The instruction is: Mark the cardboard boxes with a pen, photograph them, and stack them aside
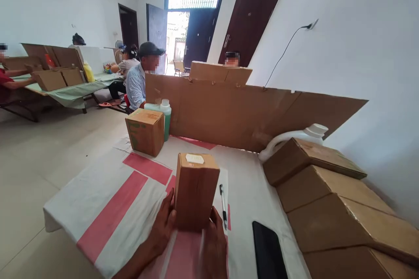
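A tall brown cardboard box (195, 192) with a white label on top stands upright on the white and red tablecloth (108, 200). My left hand (163, 226) presses against the box's lower left side, fingers curled round it. My right hand (214, 244) holds the lower right side, thumb up along the box edge. Just right of the box lies a pen (223, 206).
A black phone (268, 250) lies near the front edge. Several stacked brown boxes (330, 209) fill the right side, with a white jug (304, 136) behind them. Another box (145, 130) and a green bottle (166, 115) stand before a cardboard divider (242, 109). People sit at tables on the left.
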Demonstrator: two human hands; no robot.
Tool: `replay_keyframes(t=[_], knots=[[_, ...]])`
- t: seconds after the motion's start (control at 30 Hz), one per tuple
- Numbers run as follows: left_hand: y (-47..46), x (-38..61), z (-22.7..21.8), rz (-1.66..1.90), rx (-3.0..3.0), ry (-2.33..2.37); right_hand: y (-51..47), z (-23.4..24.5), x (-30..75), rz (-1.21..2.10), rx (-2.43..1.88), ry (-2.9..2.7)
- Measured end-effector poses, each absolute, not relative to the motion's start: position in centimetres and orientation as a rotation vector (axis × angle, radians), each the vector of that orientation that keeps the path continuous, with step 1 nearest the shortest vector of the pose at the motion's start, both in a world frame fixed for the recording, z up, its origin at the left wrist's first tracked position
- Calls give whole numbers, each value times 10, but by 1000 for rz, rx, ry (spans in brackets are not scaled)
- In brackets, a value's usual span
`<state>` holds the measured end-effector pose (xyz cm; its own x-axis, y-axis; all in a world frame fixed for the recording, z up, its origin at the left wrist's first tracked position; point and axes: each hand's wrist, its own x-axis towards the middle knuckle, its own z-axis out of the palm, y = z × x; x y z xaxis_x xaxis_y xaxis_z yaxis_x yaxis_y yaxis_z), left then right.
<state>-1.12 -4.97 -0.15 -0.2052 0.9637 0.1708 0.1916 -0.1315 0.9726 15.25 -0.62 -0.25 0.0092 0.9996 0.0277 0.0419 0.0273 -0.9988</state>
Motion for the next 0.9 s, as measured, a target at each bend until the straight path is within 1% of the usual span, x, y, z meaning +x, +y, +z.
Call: replay_keyframes(t=[0.13,0.27,0.37,0.47,0.57,0.67,0.73,0.83,0.9], knots=[[-50,-20,-1,1282,1399,1519,-12,-10,159,1101,-1296,-1349],[-47,-17,-3,1321,1308,1724,-12,-3,155,960,-1246,-1453],[-42,-15,-2,1346,1251,1789,-9,2,156,919,-1217,-1512],[-42,-14,3,1318,1295,1762,-4,-1,162,991,-1260,-1513],[-46,-14,3,1272,1392,1744,1,-14,175,1035,-1311,-1506],[-51,-14,-10,1251,1428,1775,5,-30,186,1027,-1305,-1496],[-52,-16,-24,1231,1432,1777,12,-37,186,1087,-1250,-1505],[-52,-14,-39,1146,1569,1693,27,-33,181,1239,-1214,-1399],[-55,-6,-35,1095,1691,1668,38,-21,181,1296,-1257,-1279]])
